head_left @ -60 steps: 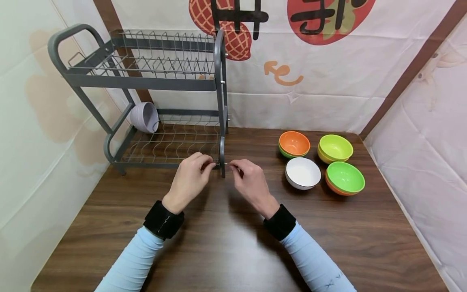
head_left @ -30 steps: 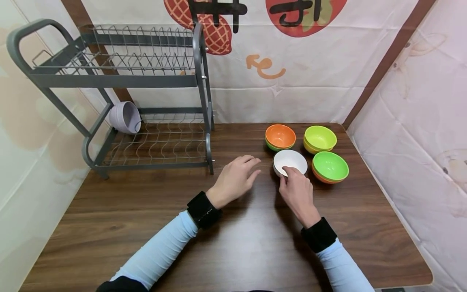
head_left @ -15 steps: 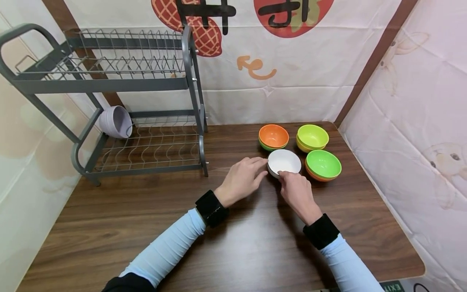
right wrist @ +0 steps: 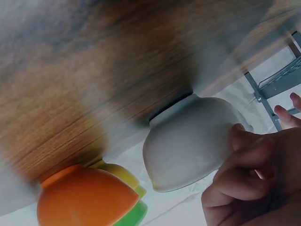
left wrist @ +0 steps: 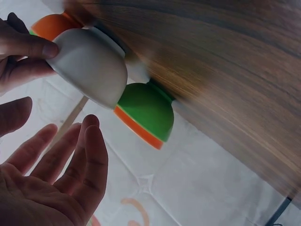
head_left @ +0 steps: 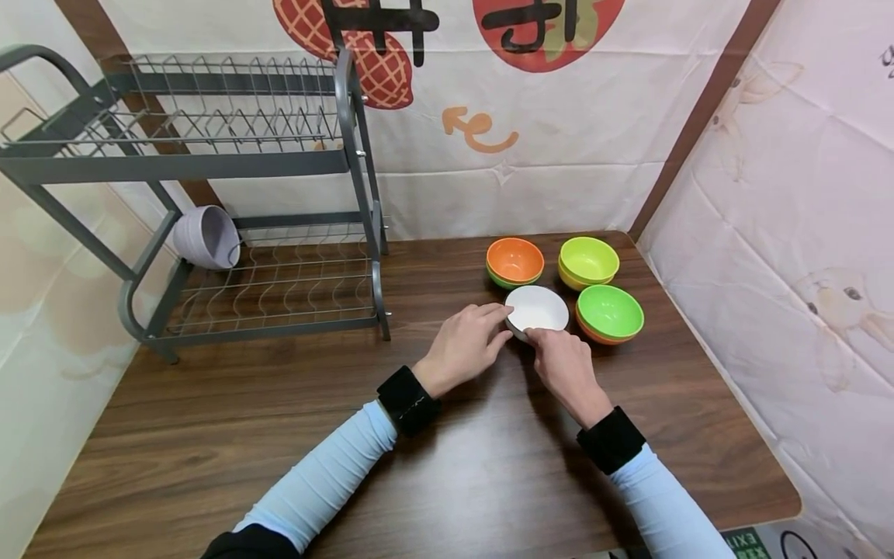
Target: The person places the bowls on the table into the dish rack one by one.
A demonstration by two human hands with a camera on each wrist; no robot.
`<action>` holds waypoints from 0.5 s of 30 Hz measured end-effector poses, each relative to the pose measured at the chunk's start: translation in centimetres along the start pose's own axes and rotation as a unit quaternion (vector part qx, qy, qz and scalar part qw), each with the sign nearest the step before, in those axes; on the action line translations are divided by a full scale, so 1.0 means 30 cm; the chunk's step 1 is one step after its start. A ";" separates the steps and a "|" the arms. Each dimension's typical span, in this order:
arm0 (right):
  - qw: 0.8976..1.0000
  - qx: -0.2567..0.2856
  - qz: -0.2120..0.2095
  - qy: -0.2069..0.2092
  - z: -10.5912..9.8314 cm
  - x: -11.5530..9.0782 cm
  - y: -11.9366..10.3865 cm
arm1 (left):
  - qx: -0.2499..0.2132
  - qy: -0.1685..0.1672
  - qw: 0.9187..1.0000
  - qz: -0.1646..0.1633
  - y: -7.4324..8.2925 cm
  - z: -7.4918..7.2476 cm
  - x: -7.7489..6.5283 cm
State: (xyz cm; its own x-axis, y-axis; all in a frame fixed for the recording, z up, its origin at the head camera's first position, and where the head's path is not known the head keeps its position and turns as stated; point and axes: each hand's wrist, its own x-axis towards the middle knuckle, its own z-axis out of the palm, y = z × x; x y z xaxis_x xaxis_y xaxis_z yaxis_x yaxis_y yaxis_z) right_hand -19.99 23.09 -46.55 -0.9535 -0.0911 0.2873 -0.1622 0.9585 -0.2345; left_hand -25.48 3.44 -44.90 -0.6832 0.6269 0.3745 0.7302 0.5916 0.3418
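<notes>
A white bowl (head_left: pixel 538 307) stands among the coloured bowls on the right of the table. My right hand (head_left: pixel 569 369) pinches its near rim, thumb on the outer wall and curled fingers at the edge, as the right wrist view shows. The left hand (head_left: pixel 462 347) is at the bowl's left side, its fingertips overlapping the rim in the head view. In the left wrist view the left hand (left wrist: pixel 61 179) has loosely bent, spread fingers with a gap between them and the white bowl (left wrist: pixel 91 66). The bowl's foot is close over the wood.
Around it sit an orange bowl on a green one (head_left: pixel 515 258), a lime bowl on a yellow one (head_left: pixel 589 260) and a green bowl on an orange one (head_left: pixel 611 312). A two-tier grey dish rack (head_left: pixel 258 330) at left holds nested pale lilac bowls (head_left: pixel 206 237).
Both hands have moved right from the rack's front leg to the white bowl. The right hand has taken its near rim; the left has come to its left side. The head view has turned right.
</notes>
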 end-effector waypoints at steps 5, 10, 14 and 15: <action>0.999 0.000 -0.002 0.038 -0.001 -0.006 0.004 | -0.009 0.006 1.000 -0.001 -0.007 -0.002 0.001; 0.997 0.019 -0.007 0.077 -0.003 -0.018 0.009 | -0.006 0.019 1.000 -0.014 -0.023 -0.009 0.001; 0.992 0.036 -0.017 0.120 -0.021 -0.028 0.004 | -0.010 0.026 0.999 -0.016 -0.030 -0.020 0.002; 0.990 0.038 -0.018 0.131 -0.027 -0.030 0.003 | -0.013 0.027 0.999 -0.015 -0.030 -0.023 0.003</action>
State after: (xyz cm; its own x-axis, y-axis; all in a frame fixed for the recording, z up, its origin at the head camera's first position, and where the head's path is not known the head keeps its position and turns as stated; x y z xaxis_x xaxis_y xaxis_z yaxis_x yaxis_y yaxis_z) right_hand -18.95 23.47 -46.09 -0.8494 -0.0419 0.5261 -0.2227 0.9322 -0.2854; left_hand -26.20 2.59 -44.58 -0.7039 0.5799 0.4103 0.7098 0.5962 0.3752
